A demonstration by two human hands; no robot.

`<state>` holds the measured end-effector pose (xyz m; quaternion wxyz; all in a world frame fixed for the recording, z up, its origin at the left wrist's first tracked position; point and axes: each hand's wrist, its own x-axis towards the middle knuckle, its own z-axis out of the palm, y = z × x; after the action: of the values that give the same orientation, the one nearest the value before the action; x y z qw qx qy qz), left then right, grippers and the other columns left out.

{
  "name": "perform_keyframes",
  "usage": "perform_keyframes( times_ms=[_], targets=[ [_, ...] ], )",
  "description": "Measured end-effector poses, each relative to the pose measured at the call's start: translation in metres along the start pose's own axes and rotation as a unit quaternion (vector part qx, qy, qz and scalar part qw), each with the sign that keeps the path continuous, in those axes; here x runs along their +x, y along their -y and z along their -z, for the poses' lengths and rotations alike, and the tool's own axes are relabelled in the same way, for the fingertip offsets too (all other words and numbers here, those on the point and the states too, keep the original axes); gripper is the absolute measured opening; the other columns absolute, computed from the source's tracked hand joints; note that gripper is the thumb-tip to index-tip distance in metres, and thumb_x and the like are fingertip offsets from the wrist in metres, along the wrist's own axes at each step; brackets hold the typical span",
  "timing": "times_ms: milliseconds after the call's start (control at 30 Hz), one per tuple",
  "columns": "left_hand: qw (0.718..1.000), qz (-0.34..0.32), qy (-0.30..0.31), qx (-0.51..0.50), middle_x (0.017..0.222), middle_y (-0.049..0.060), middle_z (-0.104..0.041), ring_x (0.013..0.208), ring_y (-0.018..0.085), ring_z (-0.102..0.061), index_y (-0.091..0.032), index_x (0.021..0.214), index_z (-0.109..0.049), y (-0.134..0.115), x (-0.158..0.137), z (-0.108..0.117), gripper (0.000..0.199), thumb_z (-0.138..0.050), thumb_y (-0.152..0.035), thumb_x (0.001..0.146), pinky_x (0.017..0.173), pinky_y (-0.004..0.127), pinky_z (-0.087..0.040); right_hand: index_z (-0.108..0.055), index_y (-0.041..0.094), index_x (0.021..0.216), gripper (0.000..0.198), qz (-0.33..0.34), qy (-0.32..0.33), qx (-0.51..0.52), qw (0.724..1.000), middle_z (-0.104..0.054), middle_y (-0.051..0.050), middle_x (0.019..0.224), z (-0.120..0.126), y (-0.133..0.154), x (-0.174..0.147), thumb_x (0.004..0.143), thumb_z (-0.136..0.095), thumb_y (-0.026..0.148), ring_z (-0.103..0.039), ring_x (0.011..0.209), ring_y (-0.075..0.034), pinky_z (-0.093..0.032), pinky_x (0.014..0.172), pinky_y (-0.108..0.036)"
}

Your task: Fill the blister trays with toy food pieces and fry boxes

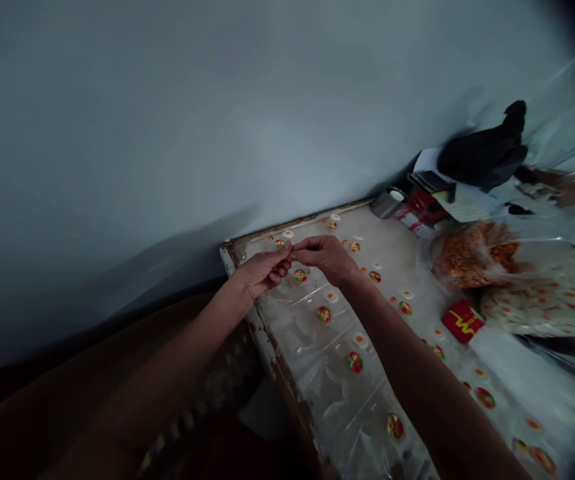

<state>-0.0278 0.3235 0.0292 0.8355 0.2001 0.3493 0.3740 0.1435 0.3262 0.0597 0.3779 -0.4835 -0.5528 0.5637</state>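
My left hand (266,270) and my right hand (328,257) meet over the far left corner of the table, fingertips touching. The fingers of the left are curled, with thumb and forefinger pinched. On the right, thumb and forefinger are pinched together too. Whatever lies between the fingertips is too small or hidden to make out. Beneath both hands is a wrinkled clear plastic table cover (312,350) with rows of small round red, green and white food-like motifs.
A pale wall (167,133) rises behind the table. Farther right are a metal cup (388,202), a dark bag (484,155), papers (470,205), a clear bag of orange snack-like pieces (480,253) and a red packet with yellow marks (462,321). The table's left edge (280,373) is worn.
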Motion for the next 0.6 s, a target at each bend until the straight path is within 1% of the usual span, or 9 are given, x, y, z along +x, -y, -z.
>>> perform_keyframes(
  times_ms=[67,100,200,267,333,400,467,533,600],
  targets=[
    [1.0,0.012,-0.014,-0.006,0.062,0.002,-0.058,0.046,0.002,-0.043,-0.009,0.074,-0.069,0.004,0.002,0.0,0.025,-0.085,-0.027,0.078,0.038,0.011,-0.026,-0.078,0.016,0.075,0.025,-0.028,-0.029,0.0,0.999,-0.067,0.001,0.063,0.005,-0.007,-0.002,0.058,-0.086,0.033,-0.052,0.055,-0.009,-0.041,0.056,-0.023],
    [1.0,0.012,-0.027,-0.008,0.064,0.002,-0.059,0.047,0.003,-0.044,-0.009,0.076,-0.07,0.005,0.002,0.001,0.021,-0.082,-0.025,0.081,0.039,0.012,-0.028,-0.078,0.016,0.074,0.025,-0.04,-0.042,0.001,0.998,-0.068,0.001,0.063,0.007,-0.011,-0.001,0.058,-0.086,0.033,-0.052,0.055,-0.009,-0.04,0.055,-0.022],
    [0.997,-0.006,-0.072,-0.018,0.068,0.004,-0.063,0.051,0.004,-0.051,-0.01,0.08,-0.071,0.002,0.002,0.008,0.01,-0.072,-0.016,0.087,0.044,0.013,-0.035,-0.075,0.016,0.07,0.023,-0.059,-0.074,-0.008,0.995,-0.07,-0.001,0.065,0.012,-0.025,0.001,0.06,-0.083,0.035,-0.056,0.058,-0.011,-0.041,0.056,-0.023],
    [0.995,-0.019,-0.092,-0.013,0.071,0.004,-0.066,0.054,0.006,-0.055,-0.011,0.082,-0.072,-0.003,0.0,0.015,0.007,-0.067,-0.011,0.087,0.049,0.014,-0.041,-0.072,0.017,0.065,0.016,-0.05,-0.103,-0.059,0.992,-0.069,-0.001,0.063,0.013,-0.034,0.003,0.062,-0.078,0.031,-0.058,0.058,-0.013,-0.042,0.056,-0.024],
    [0.994,-0.039,-0.098,-0.008,0.073,0.005,-0.069,0.056,0.009,-0.059,-0.011,0.086,-0.073,-0.008,-0.004,0.021,0.009,-0.064,-0.009,0.086,0.052,0.017,-0.046,-0.073,0.017,0.066,0.009,-0.02,-0.137,-0.16,0.977,-0.07,-0.001,0.063,0.011,-0.043,0.005,0.064,-0.075,0.026,-0.06,0.059,-0.015,-0.042,0.057,-0.024],
    [0.994,-0.055,-0.094,-0.008,0.072,0.007,-0.069,0.056,0.011,-0.06,-0.011,0.085,-0.072,-0.013,-0.008,0.024,0.013,-0.059,-0.007,0.084,0.053,0.019,-0.048,-0.076,0.019,0.072,0.006,0.016,-0.158,-0.278,0.947,-0.072,-0.001,0.067,0.007,-0.049,0.005,0.067,-0.074,0.022,-0.064,0.064,-0.016,-0.044,0.061,-0.025],
    [0.994,-0.058,-0.089,-0.014,0.073,0.009,-0.07,0.057,0.013,-0.062,-0.01,0.083,-0.07,-0.015,-0.013,0.025,0.017,-0.054,-0.008,0.085,0.053,0.021,-0.05,-0.079,0.02,0.079,0.01,0.044,-0.158,-0.383,0.909,-0.075,-0.001,0.075,-0.001,-0.053,0.004,0.072,-0.073,0.02,-0.068,0.072,-0.018,-0.046,0.068,-0.026],
    [0.995,-0.049,-0.085,-0.03,0.076,0.011,-0.071,0.062,0.014,-0.066,-0.009,0.084,-0.07,-0.016,-0.017,0.023,0.02,-0.049,-0.009,0.087,0.058,0.022,-0.054,-0.079,0.021,0.085,0.012,0.059,-0.14,-0.482,0.863,-0.077,-0.003,0.085,-0.01,-0.052,0.003,0.077,-0.07,0.02,-0.07,0.08,-0.02,-0.047,0.073,-0.027],
    [0.994,-0.039,-0.084,-0.054,0.079,0.012,-0.072,0.066,0.016,-0.069,-0.008,0.087,-0.07,-0.015,-0.019,0.021,0.022,-0.048,-0.011,0.09,0.063,0.024,-0.058,-0.08,0.019,0.089,0.015,0.062,-0.105,-0.569,0.813,-0.077,-0.008,0.095,-0.02,-0.049,0.0,0.086,-0.065,0.02,-0.07,0.087,-0.022,-0.046,0.076,-0.029]
  ],
)
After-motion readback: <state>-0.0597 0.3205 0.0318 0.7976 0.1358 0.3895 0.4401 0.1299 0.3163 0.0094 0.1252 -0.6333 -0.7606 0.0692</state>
